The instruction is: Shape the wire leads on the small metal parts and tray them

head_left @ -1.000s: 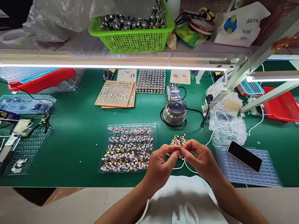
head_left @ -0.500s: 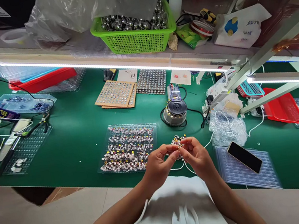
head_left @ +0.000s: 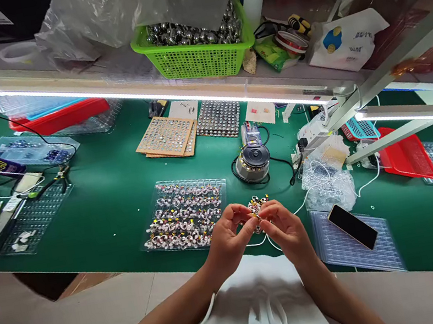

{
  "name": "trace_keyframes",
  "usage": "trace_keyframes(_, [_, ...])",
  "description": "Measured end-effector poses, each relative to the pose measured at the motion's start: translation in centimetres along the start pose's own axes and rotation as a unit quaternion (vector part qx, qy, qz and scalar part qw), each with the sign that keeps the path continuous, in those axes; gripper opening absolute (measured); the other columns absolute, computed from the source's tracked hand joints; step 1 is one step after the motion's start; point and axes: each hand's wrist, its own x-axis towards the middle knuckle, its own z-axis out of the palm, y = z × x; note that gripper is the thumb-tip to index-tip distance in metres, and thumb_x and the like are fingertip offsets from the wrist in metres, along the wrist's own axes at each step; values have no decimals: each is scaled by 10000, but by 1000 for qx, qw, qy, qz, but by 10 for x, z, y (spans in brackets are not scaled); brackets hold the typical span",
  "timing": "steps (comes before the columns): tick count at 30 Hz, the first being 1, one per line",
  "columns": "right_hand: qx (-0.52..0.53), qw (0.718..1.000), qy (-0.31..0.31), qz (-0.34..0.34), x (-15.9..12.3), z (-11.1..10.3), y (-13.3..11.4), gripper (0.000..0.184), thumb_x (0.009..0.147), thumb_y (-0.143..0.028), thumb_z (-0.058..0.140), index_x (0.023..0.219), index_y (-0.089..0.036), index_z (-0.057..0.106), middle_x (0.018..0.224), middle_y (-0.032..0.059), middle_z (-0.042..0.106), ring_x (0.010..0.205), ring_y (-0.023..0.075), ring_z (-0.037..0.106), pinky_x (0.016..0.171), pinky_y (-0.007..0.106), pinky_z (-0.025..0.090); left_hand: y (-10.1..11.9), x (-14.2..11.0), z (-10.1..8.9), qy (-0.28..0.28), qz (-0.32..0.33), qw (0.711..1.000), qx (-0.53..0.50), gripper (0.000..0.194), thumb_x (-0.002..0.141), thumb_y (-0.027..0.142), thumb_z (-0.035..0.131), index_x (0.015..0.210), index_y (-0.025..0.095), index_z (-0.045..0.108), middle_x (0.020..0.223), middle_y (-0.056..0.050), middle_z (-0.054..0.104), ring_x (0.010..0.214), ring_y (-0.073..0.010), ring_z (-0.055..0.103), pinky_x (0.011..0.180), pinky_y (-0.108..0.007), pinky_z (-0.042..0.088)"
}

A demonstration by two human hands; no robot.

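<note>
My left hand (head_left: 229, 236) and my right hand (head_left: 284, 226) meet over the front of the green bench, thumbs and fingertips pinched together. Between them is a small part with a yellowish bit (head_left: 256, 215), mostly covered by the fingers. A loose pile of small wired parts (head_left: 258, 202), white, yellow and black, lies just behind the fingertips. To the left of my left hand, a clear plastic tray (head_left: 223, 183) carries rows of similar small parts with white coiled wires. Beyond the pile stands a round grey device with a black top (head_left: 254, 161).
A phone (head_left: 352, 227) lies on stacked clear trays (head_left: 329, 254) at right. Cards of small discs (head_left: 165, 136) sit farther back. Pliers (head_left: 61, 181) and pens are at left. Overhead, a shelf bears a green basket (head_left: 199, 62) of shiny balls.
My fingertips have shifted slightly, and a little more of the small part shows between them. Both hands stay in nearly the same place; the view has moved very slightly.
</note>
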Motion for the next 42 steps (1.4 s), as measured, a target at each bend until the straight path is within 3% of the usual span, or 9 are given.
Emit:
trace_keyframes(3, [6, 1000, 20, -19, -1, 4, 4, 46, 870, -271, 639, 847, -232, 650, 936, 37, 545, 871, 185, 552, 745, 316, 476, -2, -1, 0, 2, 33, 999, 16, 156, 836, 256, 669, 871, 206, 525, 782, 19, 616, 772, -126, 595, 744, -247, 481])
trace_keyframes(8, [-54, 996, 50, -54, -4, 6, 9, 32, 882, -244, 620, 868, -228, 644, 956, 50, 555, 911, 200, 569, 823, 364, 482, 0, -4, 0, 9, 85, 992, 98, 56, 851, 222, 643, 847, 197, 593, 798, 4, 642, 786, -134, 611, 748, -244, 479])
trace_keyframes(17, [-226, 963, 46, -140, -6, 4, -4, 93, 900, -168, 567, 930, -243, 614, 960, 60, 588, 918, 211, 592, 828, 385, 483, -1, -4, -3, -4, 31, 997, 74, 131, 830, 302, 674, 890, 187, 694, 848, -36, 713, 824, -174, 654, 782, -268, 512])
trace_keyframes(21, [-230, 960, 3, -158, -4, -2, -4, 129, 906, -149, 550, 965, -251, 604, 976, 65, 585, 929, 216, 588, 822, 389, 487, 1, 0, -11, -65, 8, 995, 70, 169, 835, 343, 671, 892, 183, 675, 874, -47, 681, 841, -179, 625, 803, -285, 497])
trace_keyframes(26, [-218, 958, -95, -160, 2, -12, -6, 153, 916, -136, 530, 992, -251, 597, 979, 68, 576, 927, 213, 578, 835, 388, 486, 8, 4, -15, -122, 51, 983, 125, 141, 882, 322, 601, 862, 186, 635, 892, -39, 587, 830, -164, 556, 790, -281, 454])
trace_keyframes(28, [-216, 957, -115, -158, 4, -15, -9, 156, 919, -133, 518, 993, -248, 594, 981, 73, 571, 935, 216, 572, 836, 390, 482, 11, 4, -13, -134, 36, 985, 101, 162, 885, 341, 590, 853, 186, 622, 888, -33, 561, 815, -159, 532, 769, -276, 442])
trace_keyframes(34, [-168, 973, -124, -95, 3, -15, -9, 58, 921, -223, 546, 906, -236, 600, 961, 69, 578, 919, 220, 568, 834, 385, 471, 11, 8, -10, -176, -97, 978, -60, 293, 772, 431, 715, 827, 159, 622, 812, -13, 535, 760, -142, 488, 707, -256, 403])
trace_keyframes(42, [15, 991, -106, 77, -11, -12, 35, 166, 892, -371, 604, 828, -219, 616, 873, 38, 564, 810, 189, 549, 723, 310, 482, -35, 12, -18, -162, -210, 950, -165, 395, 620, 450, 836, 763, 127, 658, 710, -20, 583, 687, -136, 528, 673, -264, 390])
